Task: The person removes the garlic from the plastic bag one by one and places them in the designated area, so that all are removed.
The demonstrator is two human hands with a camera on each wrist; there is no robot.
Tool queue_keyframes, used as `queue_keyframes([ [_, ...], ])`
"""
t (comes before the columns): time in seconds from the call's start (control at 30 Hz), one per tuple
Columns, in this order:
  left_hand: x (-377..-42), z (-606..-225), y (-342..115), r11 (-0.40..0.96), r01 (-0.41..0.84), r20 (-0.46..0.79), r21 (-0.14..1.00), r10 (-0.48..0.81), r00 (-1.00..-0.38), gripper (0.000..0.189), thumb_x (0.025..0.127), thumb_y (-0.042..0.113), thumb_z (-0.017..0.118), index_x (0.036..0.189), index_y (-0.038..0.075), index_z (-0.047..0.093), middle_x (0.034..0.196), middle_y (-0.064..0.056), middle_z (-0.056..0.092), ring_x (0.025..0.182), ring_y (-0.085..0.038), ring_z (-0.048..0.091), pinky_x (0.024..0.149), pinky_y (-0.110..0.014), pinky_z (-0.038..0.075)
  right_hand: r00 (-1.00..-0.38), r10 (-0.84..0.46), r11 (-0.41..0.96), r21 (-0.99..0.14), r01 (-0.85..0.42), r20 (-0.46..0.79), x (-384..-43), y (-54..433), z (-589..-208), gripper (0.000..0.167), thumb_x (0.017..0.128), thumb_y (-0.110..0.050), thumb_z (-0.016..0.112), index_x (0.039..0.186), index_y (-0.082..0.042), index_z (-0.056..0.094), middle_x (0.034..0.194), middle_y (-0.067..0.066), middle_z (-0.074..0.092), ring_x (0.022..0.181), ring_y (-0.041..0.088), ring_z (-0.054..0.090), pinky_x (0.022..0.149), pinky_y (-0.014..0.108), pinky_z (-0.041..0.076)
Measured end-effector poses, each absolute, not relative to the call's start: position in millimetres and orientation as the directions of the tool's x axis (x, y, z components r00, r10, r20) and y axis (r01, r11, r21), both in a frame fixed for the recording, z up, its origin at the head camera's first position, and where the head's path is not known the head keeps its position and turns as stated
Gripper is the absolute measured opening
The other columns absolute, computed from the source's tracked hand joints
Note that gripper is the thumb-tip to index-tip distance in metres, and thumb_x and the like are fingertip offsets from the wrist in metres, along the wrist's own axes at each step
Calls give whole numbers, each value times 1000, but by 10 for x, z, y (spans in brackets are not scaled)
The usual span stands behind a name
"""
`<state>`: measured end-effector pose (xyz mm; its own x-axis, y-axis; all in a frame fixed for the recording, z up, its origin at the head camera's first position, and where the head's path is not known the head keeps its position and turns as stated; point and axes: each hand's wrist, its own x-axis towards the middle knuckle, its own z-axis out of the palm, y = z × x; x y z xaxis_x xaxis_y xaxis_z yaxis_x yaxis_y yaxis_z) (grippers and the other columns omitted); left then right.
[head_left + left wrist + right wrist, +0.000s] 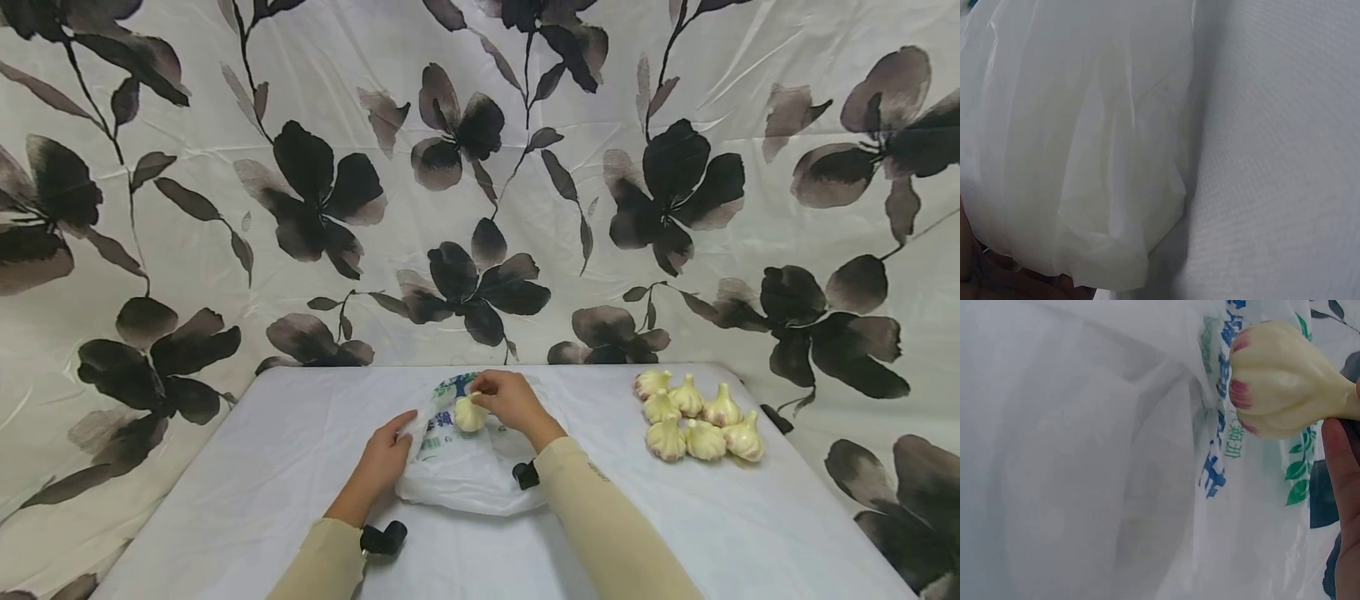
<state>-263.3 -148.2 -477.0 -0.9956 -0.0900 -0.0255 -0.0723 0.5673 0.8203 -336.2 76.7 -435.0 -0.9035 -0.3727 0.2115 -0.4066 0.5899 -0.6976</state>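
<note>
Over a white plastic bag [468, 479] with blue and green print, my right hand [516, 402] pinches a garlic bulb [468, 416] by its stem. The right wrist view shows this bulb [1279, 381] up close, pale cream with pink streaks at its base, near the printed part of the bag. My left hand [381, 457] grips the bag's left edge. In the left wrist view the bag [1079, 137] fills the left side, and dark fingers [1016, 284] show partly below its lower edge, the rest hidden by it.
Several more garlic bulbs [705, 440] sit grouped on the right side of the white-covered table [300, 433]. A floral cloth [480, 192] hangs behind the table's back edge.
</note>
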Motion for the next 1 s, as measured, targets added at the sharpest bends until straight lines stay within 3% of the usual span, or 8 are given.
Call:
queue_keyframes([
  [0.3, -2652, -4766, -1484, 567, -89, -47, 819, -90, -995, 48, 100, 14, 39, 149, 15, 39, 154, -17, 36, 144, -39, 30, 114, -59, 27, -896, -362, 592, -679, -434, 257, -3301, 919, -4236, 13, 89, -22, 69, 101, -17, 70, 103, -1, 73, 99, 17, 69, 86, 33, 56],
  [0.63, -2671, -4765, -1474, 568, -82, -40, 819, -85, -996, 49, 100, 14, 39, 149, 14, 38, 155, -17, 36, 144, -39, 30, 115, -58, 27, -865, -391, 583, -643, -496, 313, -3215, 1139, -4111, 18, 90, -23, 68, 104, -12, 72, 101, -1, 73, 97, 17, 70, 86, 34, 57],
  [1.0, -2688, -4758, -1448, 573, -89, -43, 815, -93, -995, 49, 100, 14, 38, 149, 14, 38, 155, -17, 35, 144, -39, 30, 114, -58, 28, -879, -336, 587, -654, -477, 340, -3098, 1455, -4053, 10, 90, -24, 68, 99, -21, 72, 98, -4, 73, 94, 15, 70, 83, 33, 57],
])
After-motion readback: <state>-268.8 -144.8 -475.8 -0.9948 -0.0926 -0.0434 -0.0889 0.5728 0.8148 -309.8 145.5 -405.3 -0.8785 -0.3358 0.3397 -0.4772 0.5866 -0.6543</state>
